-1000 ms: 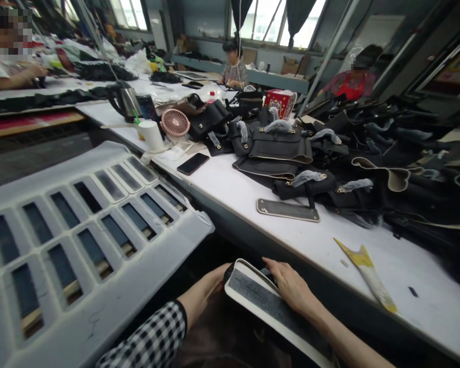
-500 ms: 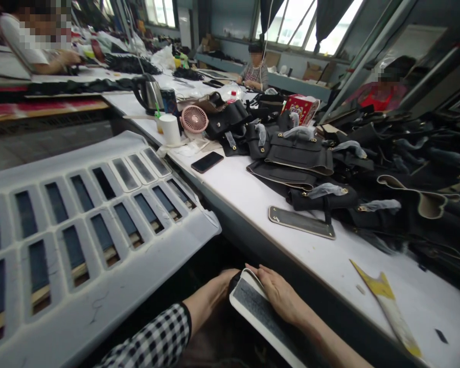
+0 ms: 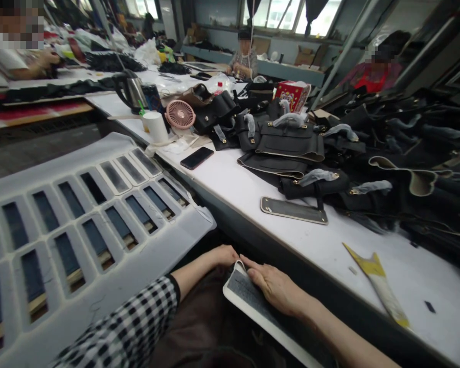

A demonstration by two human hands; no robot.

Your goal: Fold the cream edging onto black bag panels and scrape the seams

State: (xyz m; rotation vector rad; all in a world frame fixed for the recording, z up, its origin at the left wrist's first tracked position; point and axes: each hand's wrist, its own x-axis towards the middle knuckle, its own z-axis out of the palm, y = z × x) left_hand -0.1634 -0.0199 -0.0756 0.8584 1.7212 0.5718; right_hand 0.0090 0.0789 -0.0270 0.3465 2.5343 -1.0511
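Note:
Across my lap lies a long, dark grey panel with a pale rounded border [image 3: 242, 286], which looks like a bag part. My right hand [image 3: 278, 289] grips its right edge, with the thumb on the grey face and the index finger reaching to the far corner. At that same corner my left hand [image 3: 225, 254] is closed, its fingers curled close to the right fingertips. Whatever the left fingers pinch is hidden. A similar dark strip with small studs [image 3: 294, 210] lies on the white table beyond.
Left stands a grey sheet with rows of rectangular cut-outs [image 3: 99, 301]. The white table [image 3: 230, 179] bears a phone [image 3: 197, 158], a pink fan [image 3: 180, 113], a white cup [image 3: 155, 127], a yellow-ended tool [image 3: 379, 283] and piled black bags [image 3: 291, 140]. Other people sit farther back.
My left hand has moved slightly up and out from behind the panel's corner, its curled fingers now showing. My right thumb now lies on the panel's face. The whole view has shifted a little.

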